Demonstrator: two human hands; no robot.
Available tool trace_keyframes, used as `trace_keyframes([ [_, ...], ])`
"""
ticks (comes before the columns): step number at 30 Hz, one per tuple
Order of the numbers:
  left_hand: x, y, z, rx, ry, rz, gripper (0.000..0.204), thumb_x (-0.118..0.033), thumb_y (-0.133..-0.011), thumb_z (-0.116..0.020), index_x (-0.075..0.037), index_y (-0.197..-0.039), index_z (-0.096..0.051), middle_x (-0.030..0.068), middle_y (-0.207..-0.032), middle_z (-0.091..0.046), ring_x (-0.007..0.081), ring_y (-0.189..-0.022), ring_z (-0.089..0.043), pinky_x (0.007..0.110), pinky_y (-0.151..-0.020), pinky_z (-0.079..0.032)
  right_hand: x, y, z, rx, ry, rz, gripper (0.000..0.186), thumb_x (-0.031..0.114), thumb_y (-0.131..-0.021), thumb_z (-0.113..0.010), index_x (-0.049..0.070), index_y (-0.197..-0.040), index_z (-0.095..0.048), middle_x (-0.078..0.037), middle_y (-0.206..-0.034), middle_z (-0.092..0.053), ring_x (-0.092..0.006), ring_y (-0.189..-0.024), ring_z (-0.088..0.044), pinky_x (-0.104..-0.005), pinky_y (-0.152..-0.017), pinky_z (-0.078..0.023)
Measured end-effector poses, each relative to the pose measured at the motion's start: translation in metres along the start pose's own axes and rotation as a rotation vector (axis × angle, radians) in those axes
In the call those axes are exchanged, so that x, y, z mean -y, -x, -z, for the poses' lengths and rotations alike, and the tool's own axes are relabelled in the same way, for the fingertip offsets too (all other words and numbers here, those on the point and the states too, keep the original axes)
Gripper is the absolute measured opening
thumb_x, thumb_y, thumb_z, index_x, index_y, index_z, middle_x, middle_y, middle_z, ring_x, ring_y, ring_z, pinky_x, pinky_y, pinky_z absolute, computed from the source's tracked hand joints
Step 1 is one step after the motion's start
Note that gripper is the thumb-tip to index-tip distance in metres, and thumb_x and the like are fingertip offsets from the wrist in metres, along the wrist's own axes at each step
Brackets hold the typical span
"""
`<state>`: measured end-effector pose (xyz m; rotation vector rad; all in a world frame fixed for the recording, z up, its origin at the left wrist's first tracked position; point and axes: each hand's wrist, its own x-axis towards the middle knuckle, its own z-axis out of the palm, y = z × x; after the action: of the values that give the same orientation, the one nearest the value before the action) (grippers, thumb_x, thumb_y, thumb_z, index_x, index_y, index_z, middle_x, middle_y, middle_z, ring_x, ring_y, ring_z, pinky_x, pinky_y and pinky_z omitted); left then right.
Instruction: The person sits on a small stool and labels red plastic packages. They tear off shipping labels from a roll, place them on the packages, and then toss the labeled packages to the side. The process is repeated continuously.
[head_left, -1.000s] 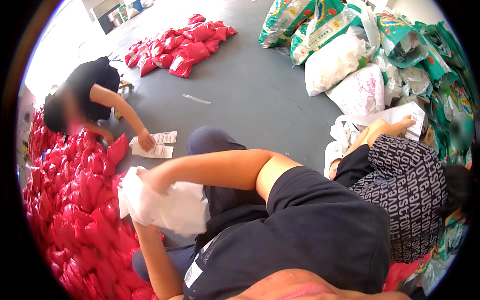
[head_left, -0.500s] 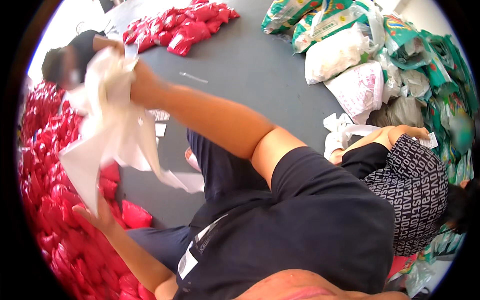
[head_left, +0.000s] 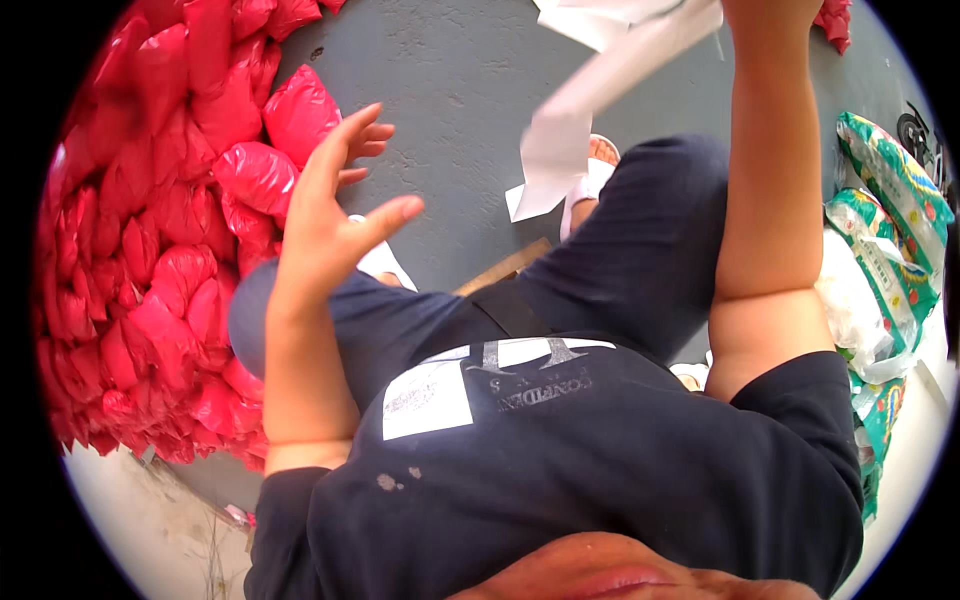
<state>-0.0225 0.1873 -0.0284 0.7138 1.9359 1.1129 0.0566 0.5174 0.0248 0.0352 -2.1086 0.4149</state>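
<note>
My left hand (head_left: 335, 200) is raised above my left knee, its fingers apart and nothing in it. Red plastic packages (head_left: 300, 115) lie just past it on that side. At the top edge my right hand (head_left: 768, 8) shows only in part, its fingers cut off by the frame. A long band of white paper (head_left: 640, 65) trails from it, folded and bent, down toward my foot. More white sheets (head_left: 585, 22) hang or lie beside the band at the top; I cannot tell whether they are joined to it.
A large heap of red packages (head_left: 160, 270) fills the left side. Green printed bags (head_left: 890, 210) and a whitish plastic bag (head_left: 850, 300) stand at the right. Grey floor (head_left: 440, 110) shows ahead. I sit low, over a brown board or edge (head_left: 505, 268).
My view has turned, and the other people have left it. My right arm, earlier stretched across to the left with the white paper, now reaches forward on the right. My left hand has come up.
</note>
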Motion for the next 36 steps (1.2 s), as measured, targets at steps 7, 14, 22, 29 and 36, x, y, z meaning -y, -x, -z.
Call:
trace_keyframes([
  [7,0.029,-0.093,-0.053,0.163,-0.098,-0.030,0.104,-0.031,-0.048,-0.085,-0.007,-0.134,-0.031,0.0148,-0.134,-0.035,0.0278,-0.123,-0.034,0.038,-0.101,-0.027,0.024,0.011,-0.072,0.290,-0.458,-0.533,0.028,0.015,-0.071,-0.066,0.003,-0.095,-0.059,-0.011,-0.093,-0.061,-0.0232,-0.085,-0.059,-0.0343,-0.073,-0.047],
  [14,-0.002,-0.086,-0.082,1.176,0.801,0.679,0.042,-0.013,-0.063,-0.071,0.003,-0.098,-0.057,0.0109,-0.087,-0.063,0.0218,-0.076,-0.062,0.035,-0.071,-0.049,-0.016,0.050,-0.090,0.339,-0.062,-0.677,0.019,0.014,-0.069,-0.062,0.011,-0.087,-0.065,-0.010,-0.084,-0.061,-0.0286,-0.074,-0.057,-0.0370,-0.065,-0.046],
  [22,-0.116,-0.113,0.007,0.703,0.613,0.550,0.062,-0.007,-0.067,-0.070,-0.001,-0.121,-0.042,0.0074,-0.085,-0.061,0.0129,-0.076,-0.059,0.024,-0.064,-0.049,0.082,0.068,0.058,0.715,-1.584,-1.490,0.028,0.012,-0.071,-0.065,0.002,-0.096,-0.062,-0.006,-0.094,-0.063,-0.0142,-0.083,-0.057,-0.0294,-0.074,-0.046],
  [29,-0.283,-0.092,-0.139,0.809,0.705,0.555,0.047,-0.016,-0.076,-0.062,-0.001,-0.118,-0.046,0.0107,-0.103,-0.058,0.0197,-0.093,-0.057,0.035,-0.081,-0.047,0.058,-0.036,0.196,-0.766,-0.725,-1.368,0.034,0.017,-0.078,-0.060,0.001,-0.107,-0.051,-0.011,-0.094,-0.061,-0.0233,-0.086,-0.060,-0.0326,-0.073,-0.049],
  [36,-0.408,-0.084,-0.238,1.132,0.177,1.026,0.046,-0.039,-0.091,-0.042,-0.005,-0.121,-0.046,0.0123,-0.112,-0.054,0.0246,-0.106,-0.052,0.038,-0.086,-0.045,0.039,0.020,0.355,-0.030,0.301,-1.442,0.020,0.016,-0.076,-0.055,-0.001,-0.088,-0.051,-0.016,-0.079,-0.056,-0.0368,-0.069,-0.055,-0.0439,-0.063,-0.046],
])
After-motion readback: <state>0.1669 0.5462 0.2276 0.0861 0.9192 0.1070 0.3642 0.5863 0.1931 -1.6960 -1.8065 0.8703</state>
